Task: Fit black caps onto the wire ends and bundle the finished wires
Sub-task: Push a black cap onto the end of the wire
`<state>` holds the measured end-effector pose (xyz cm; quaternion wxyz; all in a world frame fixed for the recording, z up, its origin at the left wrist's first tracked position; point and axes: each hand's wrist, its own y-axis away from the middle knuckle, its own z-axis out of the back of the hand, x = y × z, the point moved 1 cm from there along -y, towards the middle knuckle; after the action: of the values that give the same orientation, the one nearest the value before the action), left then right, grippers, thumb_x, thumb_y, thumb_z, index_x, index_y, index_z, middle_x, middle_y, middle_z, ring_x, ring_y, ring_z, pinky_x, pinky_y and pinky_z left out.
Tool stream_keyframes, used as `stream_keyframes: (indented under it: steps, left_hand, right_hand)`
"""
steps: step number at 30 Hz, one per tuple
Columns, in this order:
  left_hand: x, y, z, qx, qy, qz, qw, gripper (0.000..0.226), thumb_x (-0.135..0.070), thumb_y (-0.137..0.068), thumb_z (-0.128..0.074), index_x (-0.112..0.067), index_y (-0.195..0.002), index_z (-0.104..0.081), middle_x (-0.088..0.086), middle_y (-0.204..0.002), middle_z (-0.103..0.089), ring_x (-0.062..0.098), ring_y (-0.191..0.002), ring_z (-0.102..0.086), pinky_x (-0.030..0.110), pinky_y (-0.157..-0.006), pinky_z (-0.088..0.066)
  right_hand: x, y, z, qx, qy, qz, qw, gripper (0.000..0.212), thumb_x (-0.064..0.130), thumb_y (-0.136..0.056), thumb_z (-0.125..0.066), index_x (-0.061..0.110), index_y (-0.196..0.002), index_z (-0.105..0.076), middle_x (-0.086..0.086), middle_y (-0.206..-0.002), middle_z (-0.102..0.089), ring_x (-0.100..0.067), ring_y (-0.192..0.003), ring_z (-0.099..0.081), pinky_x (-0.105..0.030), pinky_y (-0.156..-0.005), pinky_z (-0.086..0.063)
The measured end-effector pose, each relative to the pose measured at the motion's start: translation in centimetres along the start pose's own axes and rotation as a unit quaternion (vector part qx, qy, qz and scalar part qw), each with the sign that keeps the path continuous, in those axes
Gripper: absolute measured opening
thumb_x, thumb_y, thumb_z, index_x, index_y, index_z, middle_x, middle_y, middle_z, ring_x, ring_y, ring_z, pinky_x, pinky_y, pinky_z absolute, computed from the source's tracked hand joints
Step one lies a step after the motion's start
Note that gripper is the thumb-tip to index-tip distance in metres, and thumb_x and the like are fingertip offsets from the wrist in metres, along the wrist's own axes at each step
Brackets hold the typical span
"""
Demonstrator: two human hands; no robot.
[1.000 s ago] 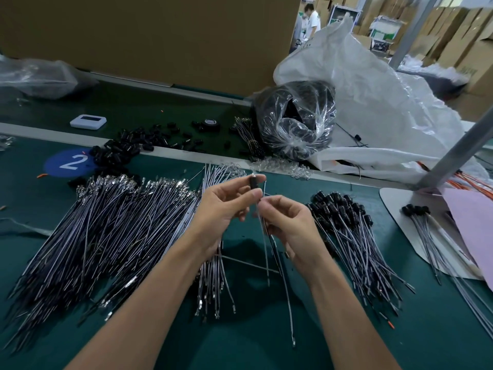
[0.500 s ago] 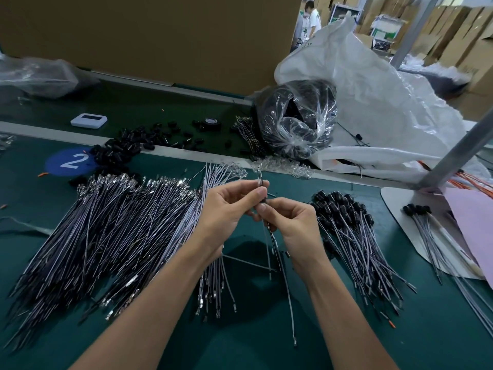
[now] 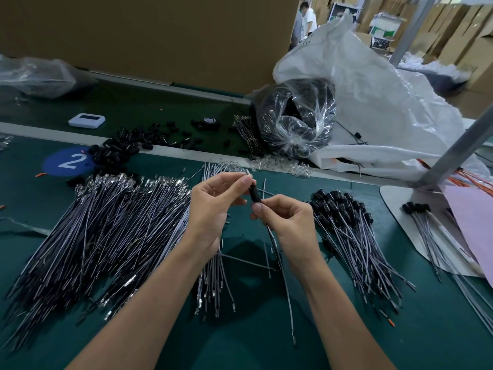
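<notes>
Above the green table's middle, my left hand (image 3: 213, 204) pinches the metal tip of a thin grey wire (image 3: 280, 268) between thumb and forefinger. My right hand (image 3: 288, 220) pinches the same wire just below a black cap (image 3: 254, 193) that sits on it between the two hands. The wire hangs down under my right hand to the table. A big fan of uncapped wires (image 3: 93, 236) lies to the left. Capped wires (image 3: 354, 236) are heaped to the right. Loose black caps (image 3: 122, 148) lie at the back left.
A clear bag of black parts (image 3: 296, 116) and a large white sack (image 3: 373, 102) stand at the back right. A metal post (image 3: 458, 153) on a white base (image 3: 394, 198) rises at the right, with a few capped wires (image 3: 426, 222) on it. A white device (image 3: 86, 120) lies behind.
The black cap, hidden in my fingers half a second ago, now shows on the wire between my hands. My left fingertips have moved up to the wire's tip.
</notes>
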<state>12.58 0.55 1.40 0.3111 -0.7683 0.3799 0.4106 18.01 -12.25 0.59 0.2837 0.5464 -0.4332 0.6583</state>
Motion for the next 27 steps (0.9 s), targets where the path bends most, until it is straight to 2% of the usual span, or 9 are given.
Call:
stream_keyframes:
  steps: [5,10,15,18,23,27]
  left_hand:
    - [0.06,-0.16,-0.10,-0.011,0.008,0.007,1.000,0.012,-0.024,-0.068,-0.074,-0.018,-0.079,-0.076,0.004,-0.083,-0.076,0.012,-0.079,-0.070,0.020,-0.064,-0.053]
    - [-0.01,-0.20,-0.19,-0.022,0.000,0.008,1.000,0.018,-0.022,-0.073,-0.069,-0.011,-0.087,-0.074,0.003,-0.085,-0.076,0.012,-0.081,-0.069,0.019,-0.064,-0.052]
    - [-0.04,-0.26,-0.11,-0.028,0.015,0.007,0.999,0.014,-0.021,-0.072,-0.070,-0.015,-0.083,-0.077,0.003,-0.085,-0.076,0.012,-0.083,-0.068,0.020,-0.065,-0.052]
    - [0.02,-0.27,-0.02,-0.017,0.014,0.003,1.000,0.011,-0.021,-0.072,-0.071,-0.017,-0.080,-0.078,0.003,-0.086,-0.076,0.013,-0.085,-0.068,0.021,-0.067,-0.052]
    - [0.09,-0.29,-0.03,-0.014,0.010,0.003,1.000,0.017,-0.021,-0.074,-0.069,-0.012,-0.087,-0.075,0.002,-0.086,-0.076,0.012,-0.084,-0.068,0.020,-0.067,-0.052]
    - [0.06,-0.30,-0.04,-0.014,0.013,0.005,1.000,0.018,-0.021,-0.073,-0.069,-0.011,-0.088,-0.075,0.003,-0.086,-0.076,0.012,-0.085,-0.068,0.020,-0.068,-0.052]
  right_hand:
    - [-0.03,-0.01,-0.02,-0.005,-0.009,0.000,1.000,0.009,0.005,-0.081,-0.074,0.012,-0.076,-0.073,-0.004,-0.067,-0.073,-0.012,-0.065,-0.068,-0.016,-0.066,-0.050]
    - [-0.23,-0.05,0.00,-0.018,0.023,0.009,1.000,0.007,0.008,-0.081,-0.075,0.011,-0.075,-0.074,-0.005,-0.069,-0.073,-0.013,-0.066,-0.068,-0.017,-0.066,-0.050]
    - [-0.35,0.04,0.04,-0.023,0.055,0.010,0.998,0.010,0.011,-0.082,-0.076,0.013,-0.073,-0.073,-0.004,-0.069,-0.073,-0.017,-0.065,-0.065,-0.024,-0.066,-0.052]
    - [-0.34,0.04,0.04,-0.025,0.055,0.012,0.998,0.010,0.010,-0.081,-0.077,0.007,-0.072,-0.072,-0.009,-0.068,-0.071,-0.016,-0.062,-0.060,-0.025,-0.063,-0.049]
    - [-0.32,0.06,0.01,-0.010,0.040,-0.003,0.999,0.010,0.010,-0.082,-0.075,0.006,-0.074,-0.072,-0.018,-0.073,-0.070,-0.015,-0.063,-0.057,-0.020,-0.061,-0.046]
    - [-0.29,0.08,-0.03,0.002,0.036,0.002,0.999,0.010,0.007,-0.083,-0.074,0.009,-0.074,-0.072,-0.008,-0.070,-0.071,-0.006,-0.060,-0.058,-0.014,-0.060,-0.045]
